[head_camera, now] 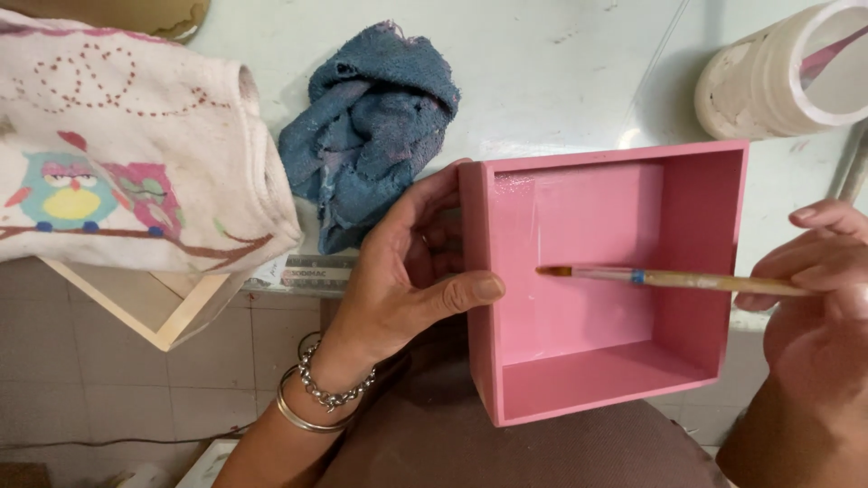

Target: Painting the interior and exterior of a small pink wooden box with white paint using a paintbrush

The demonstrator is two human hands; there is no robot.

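The left hand (407, 271) is clamped on the pink wooden box (606, 280), and that steady grip helps. The right hand (814, 298) pinches a thin paintbrush (669, 278); light, even strokes should work best inside.

You see a pink box (604, 271) with a wet, glossy painted inside, a wooden-handled brush (674, 278), a rough blue terry rag (371, 122), and shiny metal bracelets (316, 398).

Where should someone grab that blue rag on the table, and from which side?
Take the blue rag at its bunched top hump, coming from above. It lies crumpled in thick folds that stand up for pinching, and the left hand and pink box crowd its lower edge.
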